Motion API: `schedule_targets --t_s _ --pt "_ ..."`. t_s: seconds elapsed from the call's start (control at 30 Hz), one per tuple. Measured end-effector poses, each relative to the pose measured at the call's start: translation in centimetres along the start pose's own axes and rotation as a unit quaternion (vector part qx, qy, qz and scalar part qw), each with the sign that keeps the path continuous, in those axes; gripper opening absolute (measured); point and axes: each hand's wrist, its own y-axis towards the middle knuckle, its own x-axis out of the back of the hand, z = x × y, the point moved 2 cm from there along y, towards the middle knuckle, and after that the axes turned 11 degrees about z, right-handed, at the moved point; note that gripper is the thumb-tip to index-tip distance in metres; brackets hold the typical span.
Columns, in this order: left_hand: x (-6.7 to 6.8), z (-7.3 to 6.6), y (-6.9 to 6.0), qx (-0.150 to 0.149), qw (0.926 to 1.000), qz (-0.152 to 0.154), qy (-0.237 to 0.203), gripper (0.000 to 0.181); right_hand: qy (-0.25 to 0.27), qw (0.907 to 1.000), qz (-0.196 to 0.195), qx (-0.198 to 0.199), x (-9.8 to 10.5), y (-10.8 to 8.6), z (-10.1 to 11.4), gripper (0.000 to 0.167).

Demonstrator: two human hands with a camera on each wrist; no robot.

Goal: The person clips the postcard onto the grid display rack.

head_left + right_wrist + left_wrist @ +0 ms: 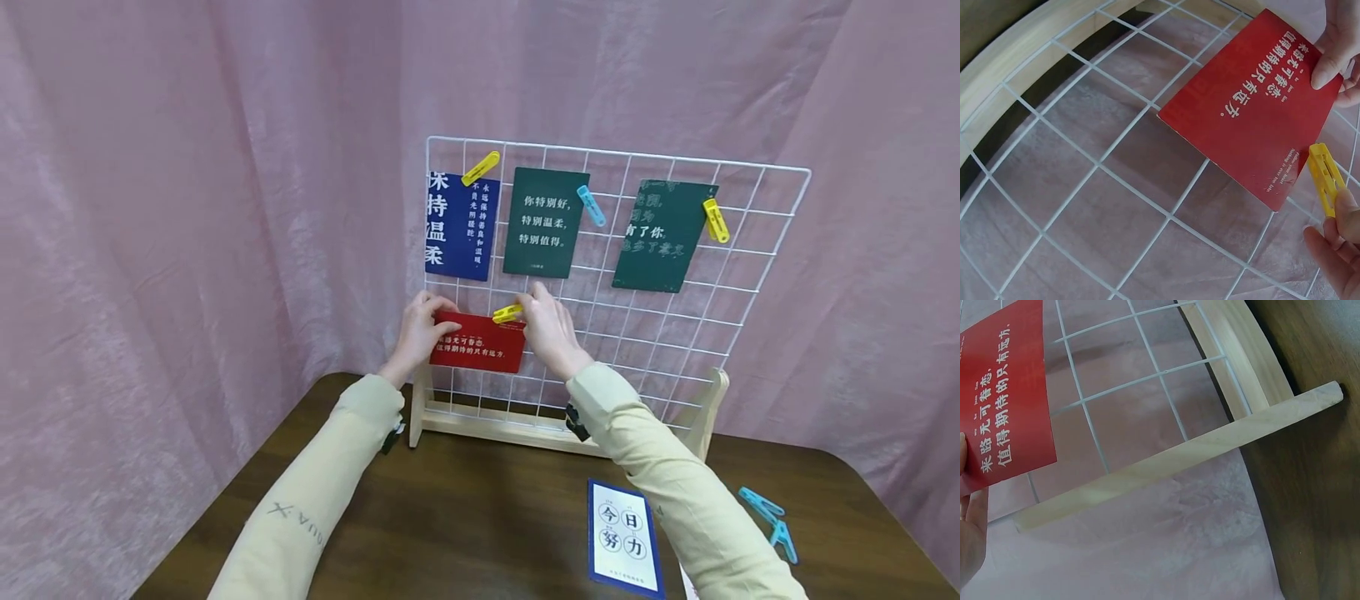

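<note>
Against the lower left of the white wire grid (622, 340) lies a red card (480, 343), its left end pinched between the thumb and fingers of my left hand (422, 333). My right hand (551, 333) pinches a yellow clip (507, 313) at the card's top edge. In the right wrist view, the tip of the yellow clip (1324, 175) is beside the edge of the red card (1247, 106); whether it grips the card cannot be told. The left wrist view shows the left hand (972, 540) at the red card (1007, 400).
Above hang a blue card (461, 229) and two green cards (546, 223) (663, 237), with clips. The grid stands on a wooden base (517, 429). A blue-edged white card (624, 537) and blue clips (780, 533) lie on the dark table (450, 517).
</note>
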Motion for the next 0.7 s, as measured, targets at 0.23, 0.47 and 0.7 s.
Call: schedule_targets --t_s 0.23,0.47,0.7 --pt "-0.3 -0.1 0.0 -0.003 0.9998 -0.020 0.006 0.016 0.001 0.9999 0.012 -0.010 -0.5 0.3 -0.1 0.014" --pt "-0.5 0.0 -0.2 0.001 0.9990 -0.041 0.018 0.015 -0.022 0.9996 0.017 -0.005 -0.9 0.9 0.4 0.011" --pt "-0.5 -0.4 -0.3 -0.008 0.9985 -0.053 0.015 0.015 -0.041 0.9989 0.021 -0.012 -1.0 1.2 0.9 0.009"
